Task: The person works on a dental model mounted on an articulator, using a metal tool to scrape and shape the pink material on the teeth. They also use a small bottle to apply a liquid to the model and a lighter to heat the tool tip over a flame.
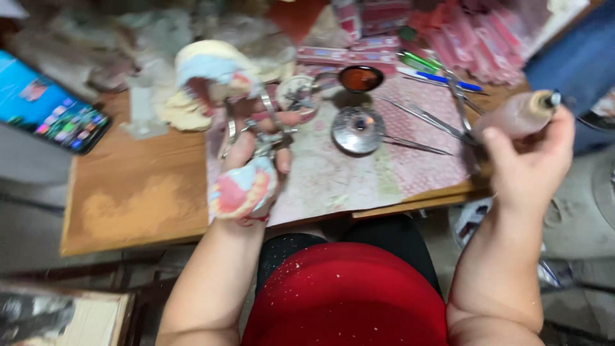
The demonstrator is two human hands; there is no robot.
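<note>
— While we look down past the red lap, what do we find nearest to us?

— Our left hand, raised just over the near edge of the tabletop. It is clenched round a small pink-and-pale-blue denture piece, tucked low in the palm, and the same fingers are threaded into a metal hinged frame that rises away from us, its long axis running from the hand up toward the far side.

— And the other hand?

— Our right hand is out past the right end of the tabletop, closed on a small brownish squeeze bottle. The bottle lies tilted, nearly level, its dark-tipped nozzle pointing up and to the right — away from the denture piece, not toward it.

— So how do the two lie to each other?

— Well apart, with the patterned paper mat between them. The denture piece sits to the left of the bottle; the left hand already has it, and the right would have to cross the mat to reach it.

— Farther out?

— On the mat, a round metal lid and long metal tweezers; beyond them a small dish of reddish stuff. A second, larger denture cast sits at the frame's far end — whether it touches the frame we cannot tell through the blur. Far left, a lit phone; along the back, pink packets.
</note>
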